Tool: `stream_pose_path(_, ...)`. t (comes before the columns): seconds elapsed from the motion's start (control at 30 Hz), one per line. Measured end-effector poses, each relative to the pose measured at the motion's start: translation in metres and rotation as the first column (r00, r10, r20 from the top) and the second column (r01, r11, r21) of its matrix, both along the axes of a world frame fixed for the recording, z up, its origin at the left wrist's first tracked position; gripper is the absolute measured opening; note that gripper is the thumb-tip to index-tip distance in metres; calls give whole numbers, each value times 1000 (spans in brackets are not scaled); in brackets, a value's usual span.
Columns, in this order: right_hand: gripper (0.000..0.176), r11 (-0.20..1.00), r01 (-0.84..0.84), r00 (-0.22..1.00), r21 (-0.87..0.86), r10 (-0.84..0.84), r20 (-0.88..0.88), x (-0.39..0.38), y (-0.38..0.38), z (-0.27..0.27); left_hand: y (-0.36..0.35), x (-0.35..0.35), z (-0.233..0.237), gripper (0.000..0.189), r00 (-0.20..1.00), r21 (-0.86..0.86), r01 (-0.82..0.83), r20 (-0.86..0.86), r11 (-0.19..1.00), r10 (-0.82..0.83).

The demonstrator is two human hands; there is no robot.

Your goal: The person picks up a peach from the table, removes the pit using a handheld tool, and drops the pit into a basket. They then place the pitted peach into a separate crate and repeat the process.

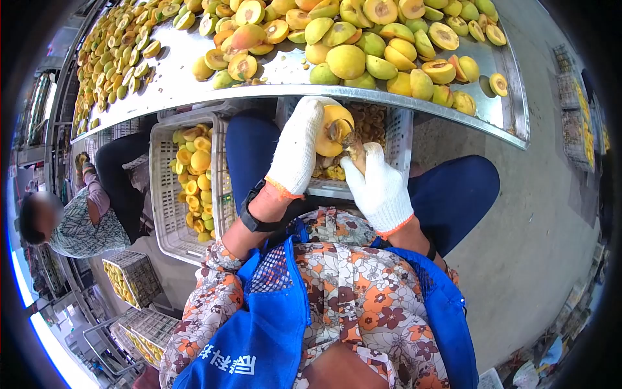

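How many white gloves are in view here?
2. One is on the left hand, gripping a yellow fruit; the other is on the right hand, holding a small tool. The co-worker may wear more, unclear.

Daylight coming bright, even, from above. Steel table point(175, 81) throwing soft glare around fruit pile point(346, 61). Shadow pooling under table edge, dimming crate point(165, 194); held fruit point(327, 133) catching light. White gloves on left hand point(295, 149), right hand point(379, 188) nearly blowing out. Fisheye bending table rim into arc; black vignette closing corners. Blue-white fringe glowing along lower left edge. Centre reading sharp; edges softening, smearing.
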State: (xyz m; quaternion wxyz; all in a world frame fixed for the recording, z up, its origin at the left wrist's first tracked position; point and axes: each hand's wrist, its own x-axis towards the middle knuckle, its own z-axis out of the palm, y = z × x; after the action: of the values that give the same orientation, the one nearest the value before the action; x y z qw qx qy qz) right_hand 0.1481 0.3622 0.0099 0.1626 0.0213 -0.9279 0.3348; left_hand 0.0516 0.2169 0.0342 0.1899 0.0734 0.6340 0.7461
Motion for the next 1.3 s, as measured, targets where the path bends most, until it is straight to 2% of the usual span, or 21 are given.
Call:
stream_pose_path(0.13, 30, 998, -46, 999, 34, 46, 25, 0, 0, -5, -1, 0, 2, 44, 998, 1, 59, 32, 998, -59)
stream_pose_path(0.3, 29, 997, 42, 984, 64, -52, 168, 1, -3, 4, -3, -5, -2, 43, 996, -84, 94, 5, 992, -94)
stream_pose_path(0.37, 29, 996, 17, 985, 92, -33, 170, 3, -1, -1, -5, -10, -9, 41, 968, -266, 123, -182, 956, -175)
stream_pose_path(0.4, 29, 993, -6, 985, 119, -15, 172, 4, 0, -2, -6, -12, -13, 41, 968, -265, 125, -181, 956, -177)
stream_pose_path(0.47, 29, 996, 8, 977, 94, -28, 213, 5, -1, 3, -7, -15, -16, 54, 834, -512, -2, -475, 859, -281)
stream_pose_path(0.5, 30, 997, 25, 968, 69, -42, 249, 5, -1, 5, -8, -18, -13, 54, 833, -510, -3, -477, 860, -280)
stream_pose_path(0.6, 32, 1000, 9, 925, -6, -6, 380, 5, 0, 3, -7, -26, -6, 59, 840, -622, 92, -370, 777, -396)
stream_pose_path(0.67, 34, 997, 22, 919, -69, 7, 394, 2, 2, 8, -7, -31, -8, 65, 955, -326, 260, -49, 909, -292)
stream_pose_path(0.73, 35, 991, 43, 913, -126, 12, 407, -1, 5, 9, -7, -28, -5, 64, 950, -18, 236, 213, 972, -227)
stream_pose_path(0.8, 39, 950, 157, 919, -272, -40, 392, -4, 5, 8, 4, -9, -1, 56, 987, -66, 138, -78, 988, -143)
stream_pose_path(0.83, 43, 948, 134, 919, -287, -11, 394, -4, 5, 8, 2, -9, -22, 56, 901, -132, 105, -408, 986, -151)
stream_pose_path(0.87, 43, 949, 131, 919, -287, -8, 395, -3, 3, 8, 5, 2, -15, 59, 906, -121, 122, -392, 985, -160)
stream_pose_path(0.93, 40, 904, 100, 931, -416, 62, 360, -2, -3, 3, 6, 6, -19, 57, 848, -197, 27, -515, 980, -127)
stream_pose_path(0.97, 33, 907, 5, 972, -420, 95, 216, -1, -3, -6, 7, 3, -16, 46, 848, -239, -24, -519, 971, -107)
stream_pose_path(1.0, 33, 908, 3, 972, -419, 96, 216, 0, 0, 0, 6, -2, -3, 35, 888, -238, 6, -445, 971, -115)
stream_pose_path(1.03, 31, 695, 118, 864, -709, 280, 419, 1, 4, 9, 2, -9, 2, 32, 923, -229, 118, -333, 966, -191)
stream_pose_path(1.07, 28, 410, 314, 698, -856, 512, 501, 3, 7, 20, -2, -14, 5, 30, 938, -208, 224, -220, 952, -268)
stream_pose_path(1.1, 25, 249, 388, 668, -887, 587, 457, 4, 9, 32, -2, -11, 7, 29, 938, -219, 198, -240, 955, -250)
stream_pose_path(1.2, 22, 253, 383, 649, -888, 611, 454, 2, 11, 30, 4, 2, -5, 23, 922, -213, 8, -377, 977, -90)
stream_pose_path(1.27, 22, 229, 423, 640, -876, 609, 469, 6, 6, 19, 2, -1, -10, 21, 954, -278, 75, -258, 958, -150)
stream_pose_path(1.3, 20, 139, 493, 598, -859, 663, 450, 9, 8, 15, 1, -4, -8, 20, 954, -347, 128, -213, 929, -211)
